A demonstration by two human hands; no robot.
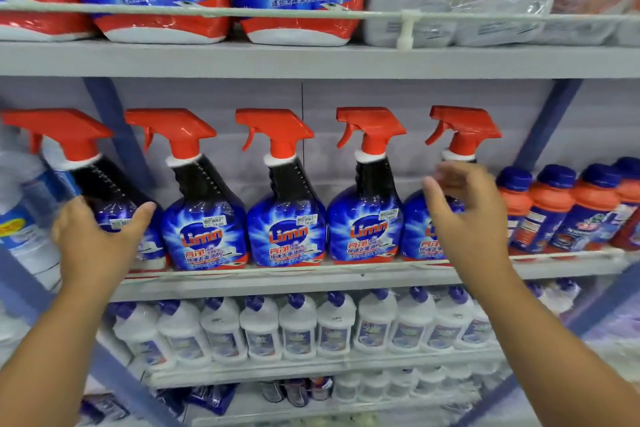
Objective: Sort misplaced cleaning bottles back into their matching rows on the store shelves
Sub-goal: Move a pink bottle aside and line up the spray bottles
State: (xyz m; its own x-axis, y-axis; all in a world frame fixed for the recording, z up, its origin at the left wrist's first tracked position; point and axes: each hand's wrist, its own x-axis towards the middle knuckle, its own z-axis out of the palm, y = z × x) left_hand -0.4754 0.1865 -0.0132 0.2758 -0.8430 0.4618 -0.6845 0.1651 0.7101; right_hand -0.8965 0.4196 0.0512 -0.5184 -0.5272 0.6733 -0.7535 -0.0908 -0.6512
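Our left hand point(95, 236) curls around the leftmost spray bottle point(104, 191), tilted on the middle shelf point(311, 279). Our right hand point(464, 215) hovers with fingers spread loosely before the rightmost spray bottle point(460, 135), beside orange bottles point(561, 211).

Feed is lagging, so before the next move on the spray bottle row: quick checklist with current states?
1. Left hand gripping the leftmost spray bottle: ok, fingers curled round its body.
2. That bottle upright: not ok, it leans left.
3. Right hand free: ok, open in front of the rightmost spray bottle.
4. Three middle spray bottles upright: ok.
5. Orange bottles beside the row undisturbed: ok.
6. Which bottle is misplaced: cannot tell.
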